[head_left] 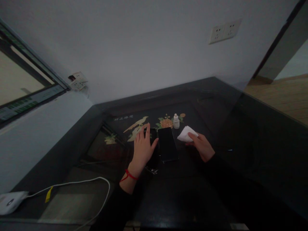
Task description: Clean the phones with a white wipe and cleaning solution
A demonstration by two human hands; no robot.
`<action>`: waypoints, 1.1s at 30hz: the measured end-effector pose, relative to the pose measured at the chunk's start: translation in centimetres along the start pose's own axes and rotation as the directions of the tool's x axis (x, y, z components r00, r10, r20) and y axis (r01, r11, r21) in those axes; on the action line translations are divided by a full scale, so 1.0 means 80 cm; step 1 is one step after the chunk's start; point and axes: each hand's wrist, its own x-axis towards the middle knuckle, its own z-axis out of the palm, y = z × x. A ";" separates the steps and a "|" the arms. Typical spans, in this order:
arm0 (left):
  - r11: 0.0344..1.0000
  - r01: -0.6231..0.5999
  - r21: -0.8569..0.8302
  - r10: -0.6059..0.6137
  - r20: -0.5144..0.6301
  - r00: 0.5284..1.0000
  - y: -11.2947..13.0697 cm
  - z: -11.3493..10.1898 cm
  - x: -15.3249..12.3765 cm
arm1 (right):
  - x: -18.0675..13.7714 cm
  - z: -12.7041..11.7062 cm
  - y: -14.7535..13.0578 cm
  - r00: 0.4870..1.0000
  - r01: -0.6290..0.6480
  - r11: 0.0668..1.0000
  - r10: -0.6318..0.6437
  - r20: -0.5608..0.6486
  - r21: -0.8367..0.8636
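Black and glossy, the phone [167, 144] lies flat on the dark tabletop [192, 192] between the two hands. The left hand [142, 149] rests with fingers spread on a dark case [153, 135] just beside the phone. The right hand [202, 146] pinches a white tissue [185, 133]. A small bottle [176, 121] stands upright near the tissue.

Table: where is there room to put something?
Bare dark table lies right of the right hand, and between the hands and the near edge. Crowded: the middle, where left hand, phone, small white bottle and white tissue sit close. A white cable loops front left.
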 end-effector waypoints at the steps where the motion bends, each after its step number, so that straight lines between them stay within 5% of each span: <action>1: 0.983 -0.029 -0.182 0.033 0.020 0.999 0.006 0.002 -0.007 | 0.000 -0.001 -0.001 1.000 -0.005 1.000 0.005 -0.001 -0.003; 3: 0.821 0.104 -0.561 -0.053 0.107 0.993 0.015 0.010 -0.023 | -0.003 -0.001 -0.004 1.000 -0.027 1.000 0.027 0.012 0.006; 4: 0.650 0.251 -0.717 -0.157 0.196 0.968 0.019 0.015 -0.030 | -0.005 0.001 -0.004 0.999 -0.045 0.999 0.044 0.028 0.017; 8: 0.449 0.433 -0.782 -0.300 0.325 0.897 0.025 0.037 -0.041 | -0.016 0.016 -0.002 0.985 -0.136 0.988 0.127 0.114 0.076; 17: 0.213 0.445 -0.870 -0.465 0.310 0.829 0.032 0.058 -0.021 | -0.013 0.024 0.004 0.964 -0.214 0.972 0.194 0.185 0.097; 22: 0.107 0.411 -0.905 -0.397 0.340 0.853 0.045 0.048 -0.028 | -0.026 0.028 -0.011 0.949 -0.188 0.975 0.149 0.280 0.117; 28: -0.137 0.496 -0.858 -0.088 0.509 0.856 0.026 0.019 -0.025 | -0.039 0.031 -0.028 0.932 -0.136 0.986 0.096 0.349 0.092; 33: -0.242 0.575 -0.781 0.092 0.572 0.815 0.014 0.013 -0.039 | -0.030 0.026 -0.035 0.985 0.079 0.993 -0.091 0.148 0.086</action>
